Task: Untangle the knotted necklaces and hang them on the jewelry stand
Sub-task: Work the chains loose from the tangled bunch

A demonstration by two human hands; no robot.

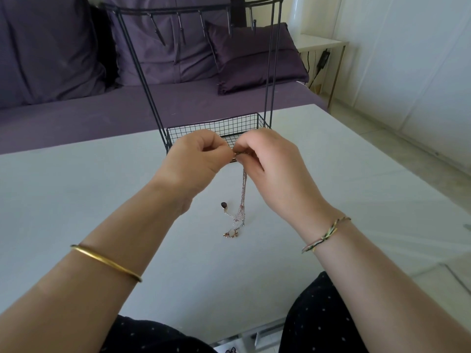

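Right now my left hand [196, 159] and right hand [267, 161] both pinch the necklaces [242, 200] at their tangled top, fingertips almost meeting, just in front of the stand [269, 72] and its wire basket. I'd judge these chains light, limp and thin, quick to snap or cinch tighter. So the place to hold is close on either side of the knot, teasing gently. From my pinch they hang straight down, long axis upright. Their lower ends and a dark pendant [224, 205] trail on the table [76, 187] on my side of the stand.
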